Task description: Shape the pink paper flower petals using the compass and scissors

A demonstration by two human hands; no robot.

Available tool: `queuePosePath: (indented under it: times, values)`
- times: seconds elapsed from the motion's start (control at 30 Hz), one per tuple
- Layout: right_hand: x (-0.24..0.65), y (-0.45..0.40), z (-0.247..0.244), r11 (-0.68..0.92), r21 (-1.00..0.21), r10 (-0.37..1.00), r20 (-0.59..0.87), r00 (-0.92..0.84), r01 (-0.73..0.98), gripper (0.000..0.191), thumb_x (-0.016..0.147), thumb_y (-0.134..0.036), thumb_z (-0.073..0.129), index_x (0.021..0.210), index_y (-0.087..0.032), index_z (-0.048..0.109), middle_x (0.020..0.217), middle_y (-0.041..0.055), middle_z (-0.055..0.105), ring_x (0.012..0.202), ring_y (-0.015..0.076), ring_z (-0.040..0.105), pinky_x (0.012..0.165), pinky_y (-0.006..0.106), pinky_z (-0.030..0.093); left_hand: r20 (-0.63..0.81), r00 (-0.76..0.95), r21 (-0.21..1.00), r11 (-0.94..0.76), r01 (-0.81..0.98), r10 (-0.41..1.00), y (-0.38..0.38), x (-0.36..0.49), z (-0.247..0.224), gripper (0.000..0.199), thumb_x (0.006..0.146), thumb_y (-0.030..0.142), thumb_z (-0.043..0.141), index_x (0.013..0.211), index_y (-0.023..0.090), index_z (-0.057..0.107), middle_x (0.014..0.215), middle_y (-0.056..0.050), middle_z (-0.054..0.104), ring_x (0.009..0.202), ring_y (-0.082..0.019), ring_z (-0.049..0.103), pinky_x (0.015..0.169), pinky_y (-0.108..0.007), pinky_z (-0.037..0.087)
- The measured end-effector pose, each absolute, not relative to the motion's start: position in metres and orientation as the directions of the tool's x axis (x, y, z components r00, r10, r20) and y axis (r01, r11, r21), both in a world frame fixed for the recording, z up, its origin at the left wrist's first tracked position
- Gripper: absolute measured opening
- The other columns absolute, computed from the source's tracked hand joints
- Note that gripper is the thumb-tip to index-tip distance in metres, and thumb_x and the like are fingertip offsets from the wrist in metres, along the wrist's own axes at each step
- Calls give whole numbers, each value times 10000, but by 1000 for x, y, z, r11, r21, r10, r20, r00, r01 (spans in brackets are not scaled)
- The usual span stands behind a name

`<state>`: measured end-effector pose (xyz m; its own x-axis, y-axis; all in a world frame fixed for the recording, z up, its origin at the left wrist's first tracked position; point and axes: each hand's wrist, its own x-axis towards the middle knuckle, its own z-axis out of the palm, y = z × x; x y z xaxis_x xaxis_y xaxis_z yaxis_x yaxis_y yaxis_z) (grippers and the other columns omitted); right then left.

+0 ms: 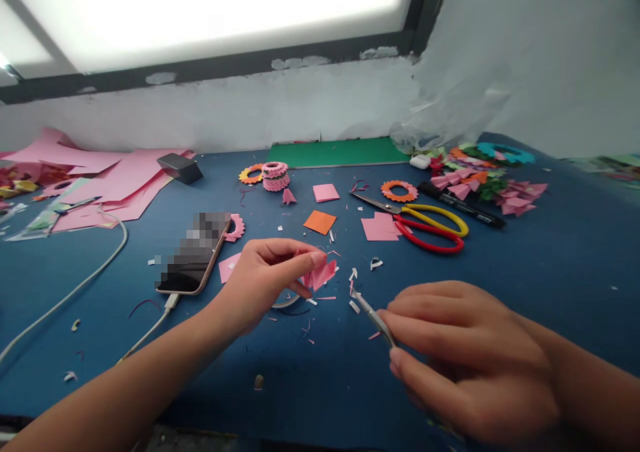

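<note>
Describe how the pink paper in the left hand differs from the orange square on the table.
The pink paper is creased and folded, while the orange square lies flat. The pink paper is pinched in the left hand; the orange square rests untouched on the blue tabletop. Both look like paper.

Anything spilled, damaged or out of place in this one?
Paper scraps litter the blue tabletop, including between the left hand and right hand, which looks untidy. The dark window frame has ragged pale patches, perhaps smeared paint.
</note>
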<state>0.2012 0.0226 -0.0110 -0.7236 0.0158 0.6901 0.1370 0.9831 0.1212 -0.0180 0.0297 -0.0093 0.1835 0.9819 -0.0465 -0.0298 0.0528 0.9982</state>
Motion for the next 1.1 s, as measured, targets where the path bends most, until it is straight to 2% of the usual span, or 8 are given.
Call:
queuePosePath:
  times: [0.1,0.23,0.3,0.43,0.63,0.77,1.1]
  values:
    - [199,20,-18,983,87,44,746,-664,164,201,798,-39,496,708,-215,530,695,0,621,642,115,598,550,245,502,-40,185,999,35,29,982,27,-16,-12,60,726,256,718,684,225,749,605,15,667,513,-55,570,469,-112,501]
    - [202,25,-20,984,80,60,699,-712,162,40,851,-133,513,863,-169,525,712,26,622,669,133,598,592,257,518,-61,202,997,49,62,978,25,-14,-13,71,739,265,706,694,236,751,598,20,676,515,-57,585,476,-111,501]
    - [202,27,-19,983,41,102,692,-715,180,34,863,-147,519,892,-156,503,731,28,628,658,122,587,612,252,516,-59,195,997,47,67,979,24,-13,-14,61,738,267,706,707,246,754,603,22,685,527,-63,600,487,-115,506]
    - [201,27,-19,977,3,155,676,-720,213,61,859,-123,527,876,-167,489,740,4,621,646,101,566,630,231,495,-38,178,996,23,87,983,23,-13,-14,60,733,284,711,720,248,758,613,16,699,525,-76,606,496,-137,516]
    - [196,23,-19,966,-17,207,640,-740,256,120,885,-108,456,787,-167,495,689,-19,556,600,91,521,572,230,445,-30,125,992,15,121,992,22,-11,-17,99,718,321,720,718,230,758,632,-12,711,549,-113,627,506,-187,543]
    - [197,24,-21,965,34,182,629,-756,261,92,845,-61,491,840,-152,507,747,4,564,653,105,533,608,238,451,-52,154,997,42,67,987,23,-12,-18,93,731,318,712,724,238,761,617,-1,696,519,-83,596,499,-156,535]
    - [198,24,-22,969,44,160,637,-754,243,92,861,-70,498,868,-161,502,777,22,586,695,107,517,647,239,471,-128,230,987,146,-61,965,22,-13,-14,100,756,300,694,736,231,763,670,-4,678,550,-63,568,500,-134,541]
